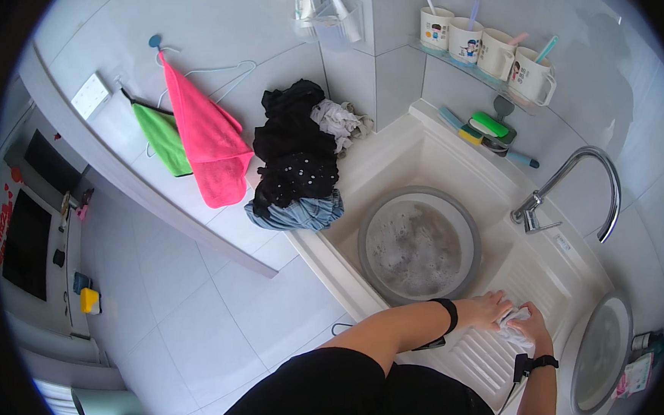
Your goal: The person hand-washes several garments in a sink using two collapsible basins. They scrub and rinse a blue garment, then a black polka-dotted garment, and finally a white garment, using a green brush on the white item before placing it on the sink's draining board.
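Observation:
Both my hands grip a small bunched white cloth (515, 333) over the ribbed washboard (481, 361) of the cream laundry sink. My left hand (488, 310) presses on the cloth's left side with its fingers curled. On the right side, my right hand (533, 325) is closed around it. A dark band circles each wrist. Left of the washboard, in the sink basin (401, 166), stands a grey-rimmed round tub (364, 237) of cloudy, sudsy water (414, 248).
Dark clothes (293, 135), denim (309, 211) and white cloths (335, 119) lie piled on the sink's far-left edge. A chrome faucet (607, 190) arches over the right rim. Another tub (575, 358) stands at right. Cups (496, 52) line a glass shelf; brushes (489, 123) hang below.

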The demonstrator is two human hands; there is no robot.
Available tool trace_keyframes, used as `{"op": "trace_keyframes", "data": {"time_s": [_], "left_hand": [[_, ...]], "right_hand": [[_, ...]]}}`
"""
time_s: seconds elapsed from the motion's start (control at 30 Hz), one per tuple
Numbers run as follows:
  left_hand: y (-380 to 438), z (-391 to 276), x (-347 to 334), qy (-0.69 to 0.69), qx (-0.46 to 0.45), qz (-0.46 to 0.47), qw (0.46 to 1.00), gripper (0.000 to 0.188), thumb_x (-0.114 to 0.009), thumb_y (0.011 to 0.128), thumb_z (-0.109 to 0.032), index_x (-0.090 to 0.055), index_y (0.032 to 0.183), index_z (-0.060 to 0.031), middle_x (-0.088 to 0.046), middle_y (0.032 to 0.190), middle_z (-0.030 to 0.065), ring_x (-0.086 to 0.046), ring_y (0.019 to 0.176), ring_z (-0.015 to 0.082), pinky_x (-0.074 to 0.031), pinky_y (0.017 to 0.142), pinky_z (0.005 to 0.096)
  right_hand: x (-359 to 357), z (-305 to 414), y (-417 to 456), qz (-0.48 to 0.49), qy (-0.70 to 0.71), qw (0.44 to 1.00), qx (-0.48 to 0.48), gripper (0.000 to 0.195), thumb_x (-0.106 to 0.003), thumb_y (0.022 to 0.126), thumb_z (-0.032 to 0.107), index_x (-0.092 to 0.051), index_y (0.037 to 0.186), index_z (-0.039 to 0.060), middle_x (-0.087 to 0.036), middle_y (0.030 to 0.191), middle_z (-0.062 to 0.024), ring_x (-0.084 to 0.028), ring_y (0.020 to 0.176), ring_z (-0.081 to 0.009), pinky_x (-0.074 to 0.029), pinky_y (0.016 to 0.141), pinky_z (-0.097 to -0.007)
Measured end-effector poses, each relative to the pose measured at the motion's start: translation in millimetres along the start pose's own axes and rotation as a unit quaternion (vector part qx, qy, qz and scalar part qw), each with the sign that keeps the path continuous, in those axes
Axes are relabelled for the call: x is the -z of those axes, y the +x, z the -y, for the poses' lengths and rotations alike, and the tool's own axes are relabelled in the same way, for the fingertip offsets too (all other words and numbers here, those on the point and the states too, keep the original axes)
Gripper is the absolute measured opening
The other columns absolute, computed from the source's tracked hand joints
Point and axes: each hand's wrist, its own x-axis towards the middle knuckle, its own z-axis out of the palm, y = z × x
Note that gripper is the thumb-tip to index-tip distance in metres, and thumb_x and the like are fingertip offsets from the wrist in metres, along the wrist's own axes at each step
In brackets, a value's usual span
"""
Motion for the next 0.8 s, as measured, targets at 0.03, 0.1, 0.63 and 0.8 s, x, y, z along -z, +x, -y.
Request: {"op": "trace_keyframes", "data": {"time_s": [0.03,0.1,0.63,0.8], "left_hand": [[-2.0,-1.5,4.0,-0.019,0.022,0.015,0.999,0.062,-0.068,0.082,-0.033,-0.041,0.133,-0.0105,-0.037,0.133,0.0244,-0.048,0.117,0.0422,-0.043,0.094,0.0504],[-7.7,-6.5,17.1,-0.057,0.062,0.051,0.995,0.061,-0.071,0.079,-0.028,-0.043,0.131,-0.0100,-0.041,0.130,0.0240,-0.051,0.115,0.0404,-0.044,0.092,0.0506],[-107.2,39.3,132.7,-0.585,0.238,-0.267,0.728,0.044,-0.063,0.088,-0.020,-0.045,0.128,-0.0138,-0.060,0.114,0.0080,-0.064,0.099,0.0225,-0.055,0.065,0.0382],[-123.4,41.8,150.3,-0.533,0.264,-0.299,0.746,0.030,-0.063,0.089,-0.020,-0.051,0.115,-0.0151,-0.061,0.107,0.0031,-0.062,0.093,0.0178,-0.053,0.067,0.0340]], "right_hand": [[-1.4,-2.3,1.0,-0.001,0.019,1.000,-0.001,0.053,-0.087,0.057,0.019,-0.057,0.099,0.0060,-0.063,0.084,-0.0068,-0.060,0.080,-0.0176,-0.049,0.070,-0.0341],[-2.2,-5.2,-2.4,-0.006,0.060,0.998,-0.008,0.050,-0.086,0.059,0.016,-0.058,0.099,0.0062,-0.064,0.086,-0.0062,-0.060,0.080,-0.0165,-0.049,0.070,-0.0338],[1.2,-51.1,-62.5,-0.177,0.664,0.723,0.061,0.017,-0.059,0.095,0.026,-0.058,0.112,0.0231,-0.057,0.107,0.0086,-0.048,0.107,-0.0149,-0.032,0.089,-0.0709],[3.5,-0.6,-62.7,-0.248,0.722,0.646,-0.021,0.012,-0.056,0.097,0.027,-0.056,0.107,0.0202,-0.056,0.104,0.0053,-0.048,0.107,-0.0172,-0.028,0.100,-0.0642]]}}
